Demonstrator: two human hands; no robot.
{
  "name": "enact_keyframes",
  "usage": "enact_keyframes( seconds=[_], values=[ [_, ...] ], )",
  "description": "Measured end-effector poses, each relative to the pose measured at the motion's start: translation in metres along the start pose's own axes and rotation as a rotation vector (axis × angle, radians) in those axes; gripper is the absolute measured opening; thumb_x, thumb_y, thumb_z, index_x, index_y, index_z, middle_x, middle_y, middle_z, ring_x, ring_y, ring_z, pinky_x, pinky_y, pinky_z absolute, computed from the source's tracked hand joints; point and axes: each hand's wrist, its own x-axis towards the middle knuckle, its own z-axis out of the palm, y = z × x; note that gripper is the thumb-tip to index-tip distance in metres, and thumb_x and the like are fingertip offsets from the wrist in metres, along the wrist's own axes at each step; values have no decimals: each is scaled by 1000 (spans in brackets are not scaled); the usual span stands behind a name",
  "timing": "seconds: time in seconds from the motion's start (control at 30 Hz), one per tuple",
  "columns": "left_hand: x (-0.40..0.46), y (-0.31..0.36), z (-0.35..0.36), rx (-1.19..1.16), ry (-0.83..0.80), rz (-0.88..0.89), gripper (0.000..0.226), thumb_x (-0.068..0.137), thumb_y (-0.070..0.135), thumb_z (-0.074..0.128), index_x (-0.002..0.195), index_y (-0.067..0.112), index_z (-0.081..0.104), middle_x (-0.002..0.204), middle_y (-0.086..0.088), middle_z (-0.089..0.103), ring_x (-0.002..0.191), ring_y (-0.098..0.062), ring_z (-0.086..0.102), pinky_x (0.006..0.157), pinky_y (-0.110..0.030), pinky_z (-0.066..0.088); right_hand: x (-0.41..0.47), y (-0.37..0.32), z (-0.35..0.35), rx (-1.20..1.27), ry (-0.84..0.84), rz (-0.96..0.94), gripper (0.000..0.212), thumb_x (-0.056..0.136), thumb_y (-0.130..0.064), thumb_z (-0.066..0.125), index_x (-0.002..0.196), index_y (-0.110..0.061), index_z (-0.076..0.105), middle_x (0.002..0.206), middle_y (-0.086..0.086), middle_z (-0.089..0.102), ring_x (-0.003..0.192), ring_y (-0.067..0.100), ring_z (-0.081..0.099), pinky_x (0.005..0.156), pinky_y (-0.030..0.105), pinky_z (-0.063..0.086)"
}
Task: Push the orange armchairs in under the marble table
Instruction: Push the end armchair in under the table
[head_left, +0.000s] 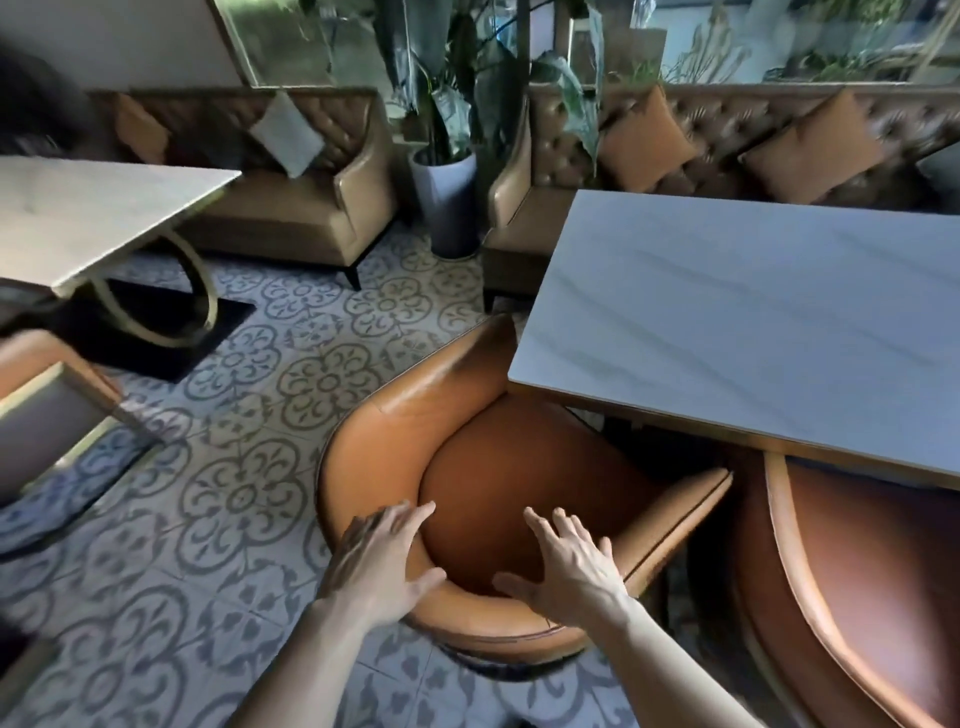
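Observation:
An orange armchair (415, 415) with a curved back stands at the near left corner of the marble table (753, 322), its seat partly under the tabletop. My left hand (384, 561) lies flat on the left of the chair's back rim, fingers spread. My right hand (566, 566) rests spread on the rim's right side. Neither hand is closed around the rim. A second orange armchair (857, 582) stands to the right, its front tucked under the table edge.
Patterned tile floor (218, 509) spreads to the left. Another marble table (88, 218) on a ring base stands at far left, with a chair (47, 415) near it. Tan sofas (291, 208) with cushions and a potted plant (447, 197) line the far wall.

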Motion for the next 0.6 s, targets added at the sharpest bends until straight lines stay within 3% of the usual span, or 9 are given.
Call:
enact_keyframes(
  seconds=[0.17, 0.4, 0.6],
  values=[
    [40, -58, -19, 10, -57, -22, 80, 89, 59, 59, 152, 43, 13, 160, 8, 19, 145, -18, 20, 115, -41, 28, 40, -30, 8, 50, -40, 21, 107, 80, -87, 54, 163, -35, 12, 170, 11, 19, 156, 30, 15, 121, 61, 22],
    [99, -129, -25, 75, -169, 117, 83, 86, 65, 57, 152, 44, 10, 161, 9, 15, 145, -18, 17, 117, -40, 23, 69, -71, 29, 144, -60, 145, 106, 81, -83, 59, 164, -34, 13, 171, 11, 17, 157, 29, 16, 123, 57, 22],
    [154, -192, -20, 158, -301, 369, 90, 82, 71, 56, 152, 45, 7, 164, 8, 10, 149, -15, 2, 121, -38, 1, 86, -142, 63, 191, -62, 284, 110, 79, -83, 62, 164, -35, 11, 172, 9, 16, 157, 28, 15, 125, 52, 19]
  ],
)
